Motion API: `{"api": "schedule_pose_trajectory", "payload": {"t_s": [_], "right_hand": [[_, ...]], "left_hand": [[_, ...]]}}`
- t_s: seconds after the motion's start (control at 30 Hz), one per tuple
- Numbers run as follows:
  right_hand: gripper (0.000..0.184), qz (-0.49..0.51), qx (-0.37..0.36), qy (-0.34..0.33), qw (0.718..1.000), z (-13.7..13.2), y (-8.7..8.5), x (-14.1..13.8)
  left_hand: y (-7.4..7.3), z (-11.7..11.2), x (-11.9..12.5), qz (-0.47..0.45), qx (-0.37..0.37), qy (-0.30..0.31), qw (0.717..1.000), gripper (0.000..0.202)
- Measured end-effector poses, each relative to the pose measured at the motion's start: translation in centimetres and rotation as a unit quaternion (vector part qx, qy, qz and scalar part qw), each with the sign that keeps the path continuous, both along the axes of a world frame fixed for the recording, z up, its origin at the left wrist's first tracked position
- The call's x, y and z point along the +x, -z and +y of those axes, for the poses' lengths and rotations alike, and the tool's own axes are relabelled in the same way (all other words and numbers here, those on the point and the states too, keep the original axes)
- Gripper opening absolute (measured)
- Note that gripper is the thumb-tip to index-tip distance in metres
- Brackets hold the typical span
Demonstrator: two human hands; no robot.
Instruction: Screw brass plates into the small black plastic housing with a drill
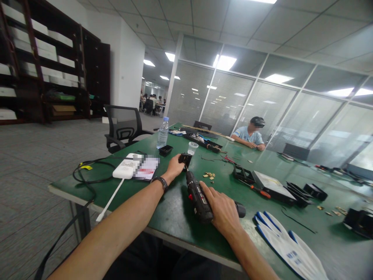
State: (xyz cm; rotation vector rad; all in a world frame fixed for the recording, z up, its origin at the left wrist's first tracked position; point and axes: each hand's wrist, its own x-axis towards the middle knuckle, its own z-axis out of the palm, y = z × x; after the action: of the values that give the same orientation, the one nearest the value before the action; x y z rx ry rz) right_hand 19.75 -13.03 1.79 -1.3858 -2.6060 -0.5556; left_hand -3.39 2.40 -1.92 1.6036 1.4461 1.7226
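Observation:
My right hand point(223, 206) is wrapped round the grip of a black cordless drill point(199, 200), which lies tilted over the green table with its bit pointing away from me. At the bit's tip is a small black plastic part point(185, 158), and the bit appears to touch it. My left hand point(175, 167) is closed on that part from the left side; its exact shape is partly hidden by the fingers. Small brass-coloured pieces point(209, 175) lie on the table just right of the drill's front end.
Left are a white device point(127, 166) with a cable, a water bottle point(162, 134) and a black tray point(166, 150). A clear cup point(192, 148) stands behind my left hand. Right lie an orange-handled screwdriver point(260, 191), black housings point(243, 174) and gloves point(288, 245). A person point(249, 136) sits opposite.

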Motion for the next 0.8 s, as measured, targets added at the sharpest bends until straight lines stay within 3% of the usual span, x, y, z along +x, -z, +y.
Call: {"api": "schedule_pose_trajectory", "payload": {"t_s": [0.8], "right_hand": [[0.068,0.012,0.018,-0.03,0.999,0.11,0.12,0.3]], "left_hand": [[0.08,0.34,-0.08,0.003,0.014,0.017,1.0,0.034]]}}
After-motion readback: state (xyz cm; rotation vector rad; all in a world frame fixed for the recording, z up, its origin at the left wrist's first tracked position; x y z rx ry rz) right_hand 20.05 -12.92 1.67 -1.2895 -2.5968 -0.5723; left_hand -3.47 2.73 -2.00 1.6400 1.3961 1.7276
